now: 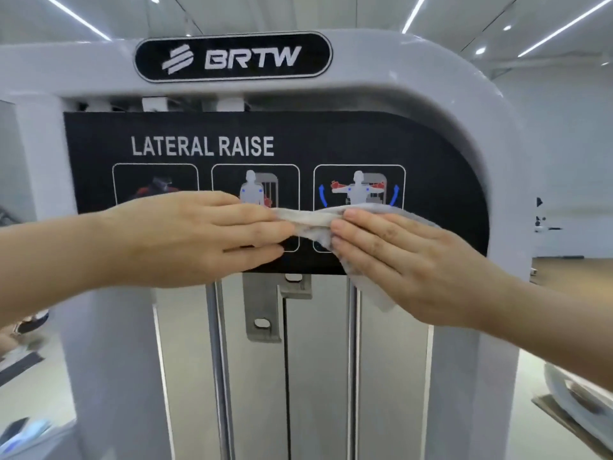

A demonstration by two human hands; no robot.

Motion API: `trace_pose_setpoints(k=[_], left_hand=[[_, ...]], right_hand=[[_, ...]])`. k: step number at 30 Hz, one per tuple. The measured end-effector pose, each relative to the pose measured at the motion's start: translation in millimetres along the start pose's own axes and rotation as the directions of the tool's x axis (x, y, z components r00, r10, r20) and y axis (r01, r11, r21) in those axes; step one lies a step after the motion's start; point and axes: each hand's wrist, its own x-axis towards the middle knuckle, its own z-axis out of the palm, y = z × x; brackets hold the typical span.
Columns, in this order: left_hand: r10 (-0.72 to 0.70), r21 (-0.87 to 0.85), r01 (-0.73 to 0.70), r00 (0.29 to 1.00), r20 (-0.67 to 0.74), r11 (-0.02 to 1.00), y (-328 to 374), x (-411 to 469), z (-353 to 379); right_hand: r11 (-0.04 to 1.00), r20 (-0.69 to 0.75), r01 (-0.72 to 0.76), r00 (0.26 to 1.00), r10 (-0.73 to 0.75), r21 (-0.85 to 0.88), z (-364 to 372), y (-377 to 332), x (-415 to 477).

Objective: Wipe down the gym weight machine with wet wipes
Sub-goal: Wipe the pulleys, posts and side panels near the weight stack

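Item inspected: the weight machine, a pale grey frame with a rounded upper right corner. At the top of the frame is an oval black badge bearing a striped emblem and the brand "BRTW" in pale letters. Below it is a black placard headed "LATERAL RAISE" in white capitals. The placard carries 3 white-outlined pictograms in 1 row. The 1st is dark with a red-toned figure, the 2nd shows a white figure at rest, and the 3rd shows a white figure with arms out, red markings and 2 blue arrows. No other writing is legible. The wet wipe is bunched into a twisted band against the placard and crosses the lower parts of the 2nd and 3rd pictograms. A loose tail of it hangs below the placard's bottom edge under my right palm. My left grip comes in from the left with its fingers straight and its fingertips on the wipe's left end. The thumb is hidden, so I cannot tell whether it pinches the wipe. My right grip is spread flat with its fingers straight, pressing the wipe's right part onto the placard. Below the placard are 2 vertical chrome guide rods and a grey slotted bracket. Light strips run across the ceiling.
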Motion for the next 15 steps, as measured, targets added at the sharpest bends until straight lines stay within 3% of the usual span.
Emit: trace_pose_setpoints(k=[7, 11, 15], left_hand=[[-0.316, -0.054, 0.323, 0.942, 0.114, 0.945, -7, -65, 2], [-0.570, -0.129, 0.585, 0.810, 0.136, 0.801, -8, -85, 5], [-0.711, -0.216, 0.737, 0.675, 0.198, 0.640, -4, -99, 9]], right_hand=[[0.966, 0.043, -0.247, 0.967, 0.250, -0.073, -2, -26, 70], [0.965, 0.007, -0.258, 0.966, 0.259, -0.043, 7, -46, 116], [0.987, 0.042, -0.161, 0.986, 0.160, 0.026, 10, -47, 125]])
